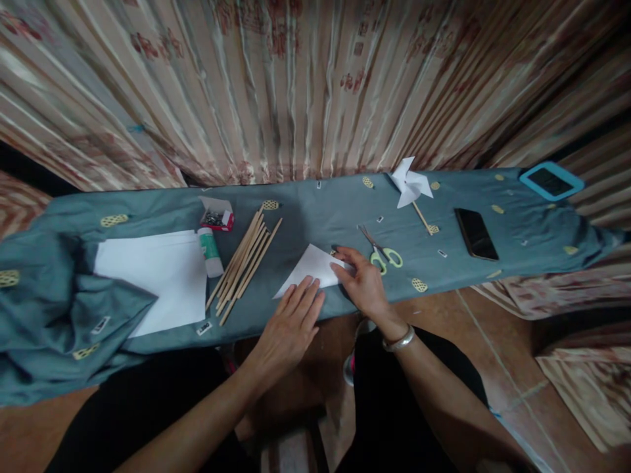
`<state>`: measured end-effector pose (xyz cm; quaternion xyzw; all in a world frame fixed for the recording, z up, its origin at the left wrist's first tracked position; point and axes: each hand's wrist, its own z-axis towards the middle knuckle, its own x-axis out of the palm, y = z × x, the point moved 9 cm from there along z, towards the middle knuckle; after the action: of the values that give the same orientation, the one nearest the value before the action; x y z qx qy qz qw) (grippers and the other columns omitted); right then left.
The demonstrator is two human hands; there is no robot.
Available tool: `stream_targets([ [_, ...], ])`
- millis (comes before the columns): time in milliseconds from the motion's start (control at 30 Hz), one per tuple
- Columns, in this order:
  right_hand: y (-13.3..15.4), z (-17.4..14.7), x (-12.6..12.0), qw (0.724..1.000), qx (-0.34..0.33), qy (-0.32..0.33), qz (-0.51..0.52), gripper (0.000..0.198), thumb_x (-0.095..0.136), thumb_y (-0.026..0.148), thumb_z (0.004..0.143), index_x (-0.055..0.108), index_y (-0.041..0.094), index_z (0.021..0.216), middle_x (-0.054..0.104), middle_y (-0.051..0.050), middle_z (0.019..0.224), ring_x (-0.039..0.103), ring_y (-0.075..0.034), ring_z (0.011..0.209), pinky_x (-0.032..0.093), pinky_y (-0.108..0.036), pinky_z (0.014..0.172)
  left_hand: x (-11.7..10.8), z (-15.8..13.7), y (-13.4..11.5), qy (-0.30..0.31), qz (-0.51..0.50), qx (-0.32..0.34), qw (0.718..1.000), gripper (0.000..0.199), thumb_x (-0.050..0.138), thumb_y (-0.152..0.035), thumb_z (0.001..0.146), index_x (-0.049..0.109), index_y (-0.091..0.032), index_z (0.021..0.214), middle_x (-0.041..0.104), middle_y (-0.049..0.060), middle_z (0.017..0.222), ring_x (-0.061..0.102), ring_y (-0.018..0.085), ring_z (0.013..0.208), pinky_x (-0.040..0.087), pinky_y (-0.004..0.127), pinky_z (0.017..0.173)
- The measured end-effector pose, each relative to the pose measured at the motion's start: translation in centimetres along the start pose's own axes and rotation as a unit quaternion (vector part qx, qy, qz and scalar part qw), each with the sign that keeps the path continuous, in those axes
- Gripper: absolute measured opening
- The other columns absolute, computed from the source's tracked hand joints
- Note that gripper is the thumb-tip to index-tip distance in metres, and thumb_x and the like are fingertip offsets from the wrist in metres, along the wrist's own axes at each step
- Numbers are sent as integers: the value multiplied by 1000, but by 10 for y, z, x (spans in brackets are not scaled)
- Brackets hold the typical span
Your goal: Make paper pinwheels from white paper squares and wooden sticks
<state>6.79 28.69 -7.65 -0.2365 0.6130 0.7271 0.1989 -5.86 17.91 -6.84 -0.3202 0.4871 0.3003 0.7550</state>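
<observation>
A white sheet of paper [311,264], folded into a triangle, lies on the cloth-covered table right in front of me. My left hand [294,315] rests on its near edge with the fingers stretched out flat. At the triangle's right corner, my right hand [363,279] has its thumb and forefinger closed on the paper, and a silver bangle circles that wrist. Just right of this hand lie scissors [382,253] with light green handles. Farther back, a white paper pinwheel [410,182] on a wooden stick lies on the cloth.
Several wooden sticks [246,263] lie left of the paper, beside a glue stick [210,253] and an opened small box of metal pieces [217,215]. White sheets [158,276] lie at far left, partly under bunched cloth [73,309]. A phone [476,233] and blue-framed device [552,180] are rightward.
</observation>
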Motion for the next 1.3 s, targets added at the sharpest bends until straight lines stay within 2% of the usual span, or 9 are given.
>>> stream_targets([
  [200,3,-1,2,998,-35,-6,-61,32,57,33,87,61,21,117,71,-9,106,66,-25,98,51,-41,91,12,-4,9,40,-8,-33,999,64,58,-21,85,31,-9,142,39,21,149,24,34,143,35,54,111],
  [567,4,1,5,995,-52,-8,-90,35,54,33,89,59,18,120,70,-10,107,64,-26,99,50,-41,91,15,-5,11,48,-10,-38,998,67,62,-26,84,32,-9,142,38,22,149,25,36,142,35,54,111],
  [733,11,-1,8,987,-90,-3,-130,36,50,33,92,58,15,121,69,-13,110,62,-27,102,48,-42,93,15,-4,8,54,18,-26,998,66,65,-26,82,38,-2,137,40,25,147,29,38,140,34,53,112],
  [867,23,-10,9,968,-151,-20,-200,43,44,37,95,50,13,131,60,-17,129,54,-30,118,41,-47,100,17,-3,7,64,29,-22,997,66,65,-28,82,40,1,136,40,25,146,31,39,139,32,53,113],
  [1000,33,-25,15,952,-189,-24,-239,58,48,44,92,39,12,140,46,-19,143,41,-31,133,34,-49,106,20,-3,8,80,36,-34,996,72,66,-34,82,38,1,139,39,24,148,28,37,141,29,51,115],
  [1167,37,-35,24,949,-183,-21,-257,58,46,41,92,36,14,142,41,-19,147,35,-30,138,27,-49,109,23,-4,9,84,48,-40,994,77,66,-39,81,37,-1,141,37,21,149,28,36,142,28,50,116],
  [1300,25,-35,15,949,-168,-27,-266,59,45,42,93,33,14,144,39,-20,148,32,-30,140,25,-50,110,22,-4,9,81,56,-31,995,71,67,-36,81,42,-2,138,40,21,148,31,37,140,30,49,115],
])
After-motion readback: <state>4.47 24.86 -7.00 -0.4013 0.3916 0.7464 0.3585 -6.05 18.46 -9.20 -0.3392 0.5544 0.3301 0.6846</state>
